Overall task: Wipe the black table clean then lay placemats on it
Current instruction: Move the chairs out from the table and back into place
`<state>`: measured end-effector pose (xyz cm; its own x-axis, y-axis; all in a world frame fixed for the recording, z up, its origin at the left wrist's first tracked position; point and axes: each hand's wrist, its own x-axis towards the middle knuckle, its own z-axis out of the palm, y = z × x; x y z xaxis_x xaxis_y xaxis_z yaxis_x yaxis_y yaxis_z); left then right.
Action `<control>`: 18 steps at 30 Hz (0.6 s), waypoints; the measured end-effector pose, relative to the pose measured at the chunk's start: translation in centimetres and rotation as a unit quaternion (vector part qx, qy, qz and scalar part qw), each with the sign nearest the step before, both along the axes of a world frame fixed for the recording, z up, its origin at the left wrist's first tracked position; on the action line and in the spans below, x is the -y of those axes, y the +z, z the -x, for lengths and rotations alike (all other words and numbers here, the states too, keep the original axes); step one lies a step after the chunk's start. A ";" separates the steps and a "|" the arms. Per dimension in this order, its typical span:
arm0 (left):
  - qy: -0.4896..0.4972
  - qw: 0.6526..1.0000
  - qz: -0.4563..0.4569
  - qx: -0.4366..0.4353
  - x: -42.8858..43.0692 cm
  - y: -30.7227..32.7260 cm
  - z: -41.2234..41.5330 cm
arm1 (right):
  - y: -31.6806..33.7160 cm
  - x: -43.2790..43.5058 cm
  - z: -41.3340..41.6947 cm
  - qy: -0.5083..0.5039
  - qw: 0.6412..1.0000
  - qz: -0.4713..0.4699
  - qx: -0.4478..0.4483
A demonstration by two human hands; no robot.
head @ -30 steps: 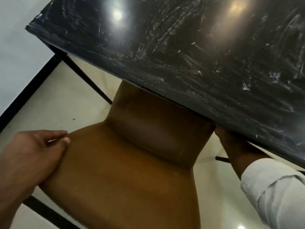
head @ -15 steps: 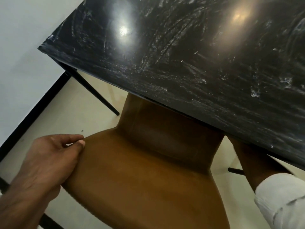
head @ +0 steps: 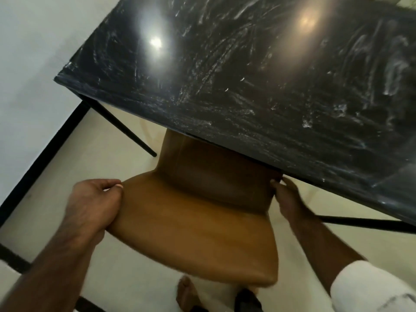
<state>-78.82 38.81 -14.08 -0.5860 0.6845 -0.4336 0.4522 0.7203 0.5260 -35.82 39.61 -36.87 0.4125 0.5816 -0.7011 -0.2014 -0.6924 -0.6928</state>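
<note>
Across the upper right of the view, the glossy black table top (head: 270,91) slants from its near left corner toward the far right. Its surface is streaked all over with whitish smears and swirls. Two lamp reflections lie on it, a white one (head: 155,42) near the left and a warmer one (head: 308,19) further right. A thin black table leg (head: 126,129) angles down from the near left corner to the pale cream tiled floor (head: 51,206). A second black bar (head: 360,221) shows under the right part of the table edge. A white wall (head: 33,52) fills the left side, and a black strip (head: 42,163) runs along its foot.

A smooth tan-brown upholstered chair (head: 195,235) stands below the near edge of the table, its darker far part tucked under that edge. The left hand (head: 92,203) grips the chair's left edge, thumb on top and fingers curled beneath. The right hand (head: 290,199) holds the right edge just under the table rim, thumb on the front and fingers wrapped behind. The right forearm ends in a white sleeve (head: 369,287). A bare foot (head: 186,293) rests on the floor beneath the near end of the chair.
</note>
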 end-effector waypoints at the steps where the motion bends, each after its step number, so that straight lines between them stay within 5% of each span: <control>1: -0.012 1.000 0.018 -0.009 0.1 0.6 -0.2 | 2.6 2.0 0.8 -0.001 0.999 0.041 -0.007; 6: -0.080 0.994 0.080 0.000 -0.8 1.2 0.1 | 13.5 10.7 5.5 0.011 0.985 0.123 -0.124; 11: -0.090 0.967 0.196 0.136 -2.5 1.0 2.0 | 22.4 12.6 9.2 -0.061 0.970 0.144 -0.186; 14: -0.054 0.946 0.225 0.226 -3.2 0.5 2.9 | 25.1 12.3 11.1 -0.062 0.970 0.155 -0.175; 18: -0.072 0.955 0.204 0.203 -3.2 -0.1 2.4 | 26.4 11.8 13.6 -0.078 0.979 0.153 -0.106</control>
<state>-81.27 42.05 -14.15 -0.2245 0.4701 -0.8536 0.3802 0.8488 0.3675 -49.42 27.82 -10.45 0.3061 0.2722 -0.9123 -0.4389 -0.8100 -0.3889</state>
